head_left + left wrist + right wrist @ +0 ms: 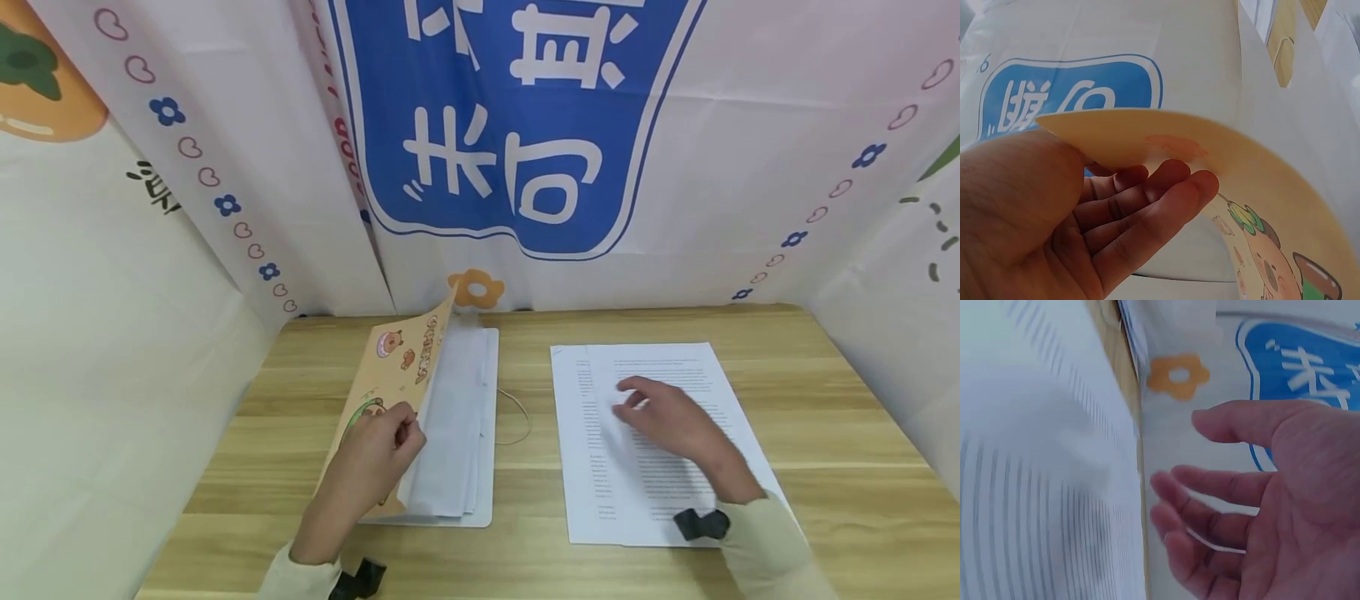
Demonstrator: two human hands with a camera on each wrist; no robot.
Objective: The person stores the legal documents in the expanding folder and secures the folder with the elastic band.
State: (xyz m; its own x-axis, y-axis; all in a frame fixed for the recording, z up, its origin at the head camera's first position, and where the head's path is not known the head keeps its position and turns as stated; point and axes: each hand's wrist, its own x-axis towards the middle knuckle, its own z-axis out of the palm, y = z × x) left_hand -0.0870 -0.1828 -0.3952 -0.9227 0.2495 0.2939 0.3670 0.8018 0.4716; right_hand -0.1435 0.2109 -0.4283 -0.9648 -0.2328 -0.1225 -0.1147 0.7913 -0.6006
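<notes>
A tan folder (pixel 397 367) with cartoon animals on its cover lies on the left of the table, its cover partly raised. My left hand (pixel 378 446) grips the edge of that cover; in the left wrist view the cover (pixel 1260 162) bends over the curled fingers (pixel 1147 219). White sheets (pixel 450 433) show inside the folder. Over on the right, my right hand (pixel 667 417) hovers above printed papers (pixel 600 467) with fingers loosely bent. Nothing is between its thumb and fingers (pixel 1216 531) in the right wrist view.
A thin elastic loop (pixel 525 417) extends from the folder's right side onto the wooden table (pixel 525 500). White printed cloth (pixel 675 275) hangs behind the table and along both sides. Each wrist carries a small black device (pixel 701 525).
</notes>
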